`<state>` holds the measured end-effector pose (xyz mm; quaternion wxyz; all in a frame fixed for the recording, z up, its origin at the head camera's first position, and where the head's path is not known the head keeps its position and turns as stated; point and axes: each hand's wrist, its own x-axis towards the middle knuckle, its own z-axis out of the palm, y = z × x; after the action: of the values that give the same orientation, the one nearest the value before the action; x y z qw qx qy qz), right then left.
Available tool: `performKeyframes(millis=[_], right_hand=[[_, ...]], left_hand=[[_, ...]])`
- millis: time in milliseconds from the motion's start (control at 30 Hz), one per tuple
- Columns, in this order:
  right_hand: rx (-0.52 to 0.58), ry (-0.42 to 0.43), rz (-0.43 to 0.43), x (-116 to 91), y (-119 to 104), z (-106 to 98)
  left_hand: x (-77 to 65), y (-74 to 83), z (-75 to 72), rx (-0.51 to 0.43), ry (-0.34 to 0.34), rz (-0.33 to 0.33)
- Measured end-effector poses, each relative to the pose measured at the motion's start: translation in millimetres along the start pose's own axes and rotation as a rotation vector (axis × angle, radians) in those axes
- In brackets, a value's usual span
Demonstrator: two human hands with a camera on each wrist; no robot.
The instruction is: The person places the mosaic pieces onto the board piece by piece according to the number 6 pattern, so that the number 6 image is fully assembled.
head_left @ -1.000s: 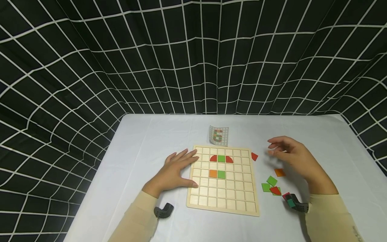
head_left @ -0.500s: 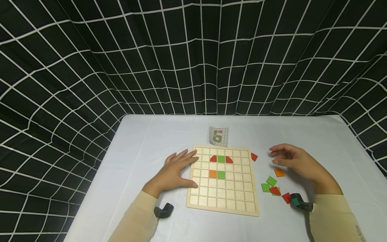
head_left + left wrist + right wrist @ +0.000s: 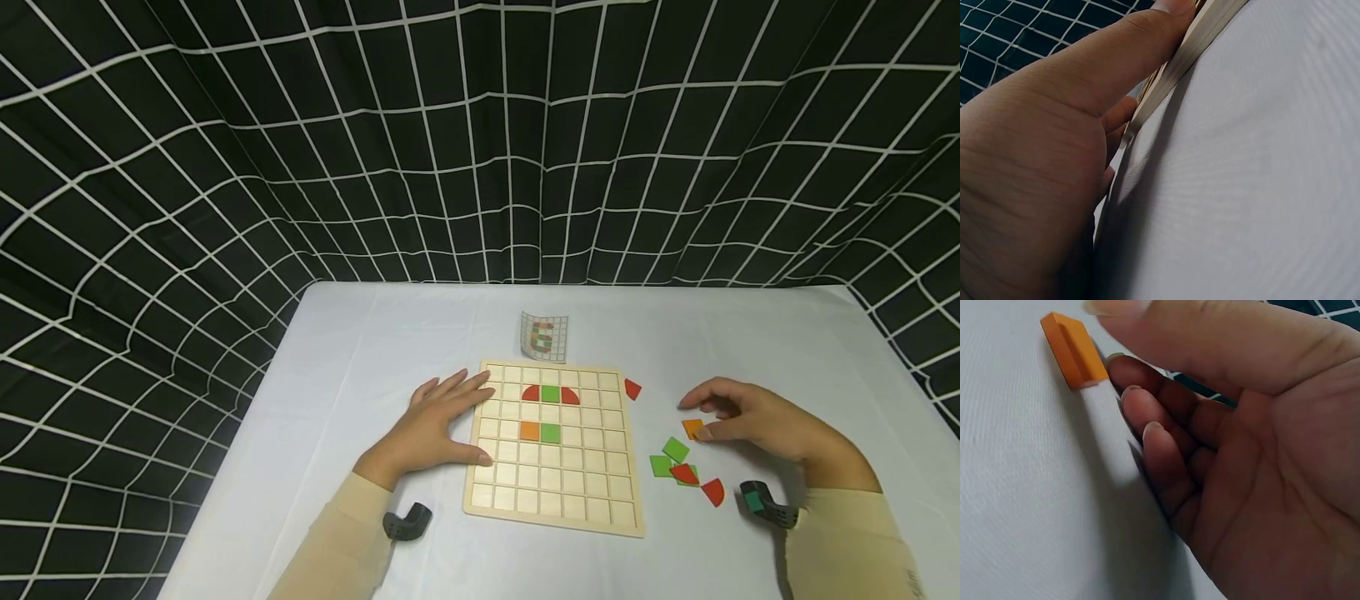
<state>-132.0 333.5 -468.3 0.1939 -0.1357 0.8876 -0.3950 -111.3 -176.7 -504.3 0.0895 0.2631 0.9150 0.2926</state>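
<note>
board (image 3: 555, 483): pale smooth wood | tablecloth (image 3: 375, 333): matt cloth | pattern card (image 3: 555, 333): paper

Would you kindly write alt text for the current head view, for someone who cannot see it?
A person's right hand is at an orange tile on a white table; the left hand rests on the left edge of a wooden grid board holding five pieces. Green tiles and red wedges lie right of the board.

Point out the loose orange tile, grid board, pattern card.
Loose orange tile (image 3: 1080, 352): right wrist view, near its middle.
Grid board (image 3: 549, 455): head view, on a bare cell.
Pattern card (image 3: 545, 337): head view, middle of the printed side.
</note>
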Motion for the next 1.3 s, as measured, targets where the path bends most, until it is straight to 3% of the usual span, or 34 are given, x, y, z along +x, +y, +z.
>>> performKeyframes(millis=[300,500,733,1300], right_hand=[[-0.078,0.019,-0.015,-0.1,-6.9,3.9],[-0.08,0.049,0.035,2.9,-9.8,8.9],[-0.032,0.059,0.073,3.6,-7.7,9.1],[-0.012,0.11,0.051,4.6,-4.1,5.4]], left_hand=[[0.4,-0.2,-0.3,0.006,0.001,0.006],[0.0,1.2,-1.0,0.01,0.001,0.009],[-0.1,1.9,-1.2,0.007,0.002,0.015],[0.4,1.1,-0.5,0.014,0.0,0.008]])
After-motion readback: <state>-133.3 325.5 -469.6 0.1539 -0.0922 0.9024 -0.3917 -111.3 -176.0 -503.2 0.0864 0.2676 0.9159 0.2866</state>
